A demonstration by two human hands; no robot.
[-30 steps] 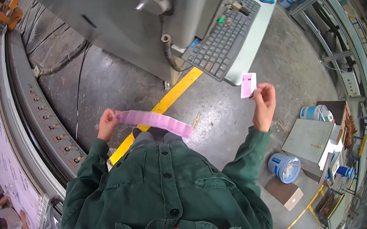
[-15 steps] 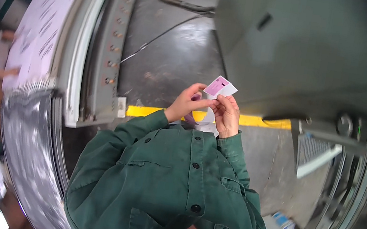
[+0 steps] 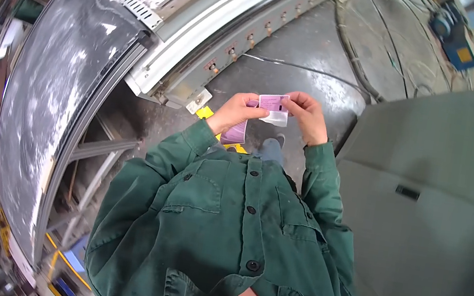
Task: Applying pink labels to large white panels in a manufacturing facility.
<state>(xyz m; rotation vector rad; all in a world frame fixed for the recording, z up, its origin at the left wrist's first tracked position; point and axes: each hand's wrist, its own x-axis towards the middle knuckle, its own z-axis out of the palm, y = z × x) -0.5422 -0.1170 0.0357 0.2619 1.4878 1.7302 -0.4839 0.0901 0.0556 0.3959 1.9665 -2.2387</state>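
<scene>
I hold a small pink label (image 3: 273, 102) in front of my chest with both hands. My left hand (image 3: 233, 112) pinches its left end, and a pink strip (image 3: 234, 133) hangs down from that hand. My right hand (image 3: 308, 115) pinches the label's right end, where a white backing piece (image 3: 278, 118) shows below it. Both arms wear green jacket sleeves (image 3: 186, 159).
A long curved machine with a grey metal sheet (image 3: 55, 90) and a white rail with bolts (image 3: 229, 36) runs along the left and top. A grey cabinet (image 3: 432, 195) stands to the right. Cables (image 3: 321, 75) lie on the concrete floor ahead. A yellow floor line (image 3: 205, 112) shows under my hands.
My head has turned, so the machine now lies at the upper left. The hands, far apart with the strip a second ago, now meet on the label.
</scene>
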